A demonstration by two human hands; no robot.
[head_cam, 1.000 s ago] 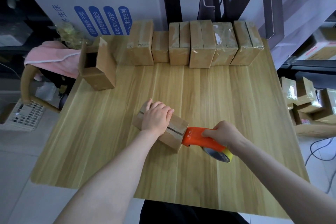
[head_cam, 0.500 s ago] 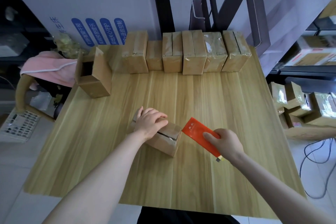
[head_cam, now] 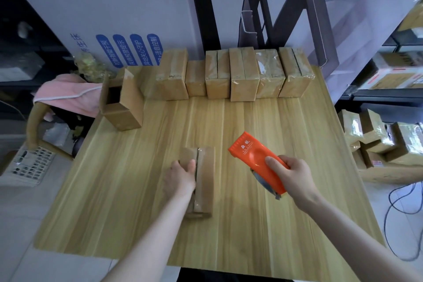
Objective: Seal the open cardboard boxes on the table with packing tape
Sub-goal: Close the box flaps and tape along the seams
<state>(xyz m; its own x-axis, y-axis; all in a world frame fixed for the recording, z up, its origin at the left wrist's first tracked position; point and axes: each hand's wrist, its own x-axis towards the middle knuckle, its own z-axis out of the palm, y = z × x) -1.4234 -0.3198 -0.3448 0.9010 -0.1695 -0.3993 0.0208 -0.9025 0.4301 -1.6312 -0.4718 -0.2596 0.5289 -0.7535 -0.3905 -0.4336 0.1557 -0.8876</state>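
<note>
Left hand fingers curled on left half of small brown cardboard box, pinning it lower centre of frame. Right hand clamped round orange plastic tape dispenser, just right of box, not touching. Box long axis top-to-bottom in frame; glossy tape visible along centre seam.

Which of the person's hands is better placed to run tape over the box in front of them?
The right hand: it grips the orange tape dispenser, held just to the right of the box. The left hand is busy holding that box on the table.
</note>
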